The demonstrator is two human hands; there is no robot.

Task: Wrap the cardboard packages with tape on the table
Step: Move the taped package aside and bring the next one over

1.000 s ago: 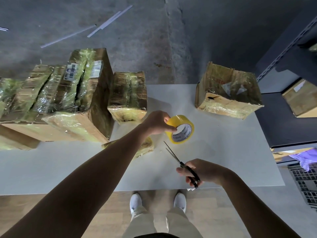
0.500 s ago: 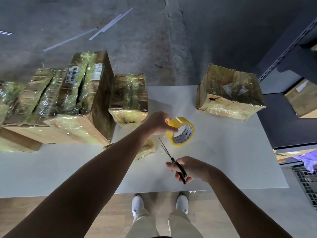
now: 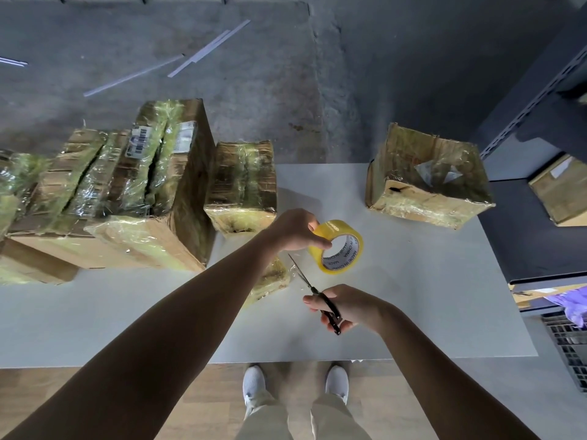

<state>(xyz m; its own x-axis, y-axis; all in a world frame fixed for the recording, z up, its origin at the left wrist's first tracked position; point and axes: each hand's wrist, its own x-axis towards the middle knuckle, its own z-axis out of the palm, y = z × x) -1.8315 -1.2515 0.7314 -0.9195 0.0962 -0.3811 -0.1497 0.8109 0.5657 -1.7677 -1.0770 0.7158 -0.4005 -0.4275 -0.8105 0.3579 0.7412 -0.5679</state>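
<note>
Surface: white table (image 3: 428, 312) over a grey concrete floor, with dark shelving at 3 o'clock.
Left hand (image 3: 293, 230): fingers curled round the yellow tape roll (image 3: 344, 246), near the table's middle.
Right hand (image 3: 347, 308): clenched on the black-handled scissors (image 3: 306, 279); blades point to 11 o'clock, tips just beside the roll.
Small package (image 3: 271, 281): on the table at 8 o'clock of the roll, partly under the left forearm.
Wrapped packages (image 3: 143, 201): stacked at 9 o'clock.
Lone box (image 3: 425, 185): at 2 o'clock.

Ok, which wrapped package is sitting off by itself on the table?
The package at the table's far right corner. The others crowd together further left: the big stack, the middle box and the small one.
</note>
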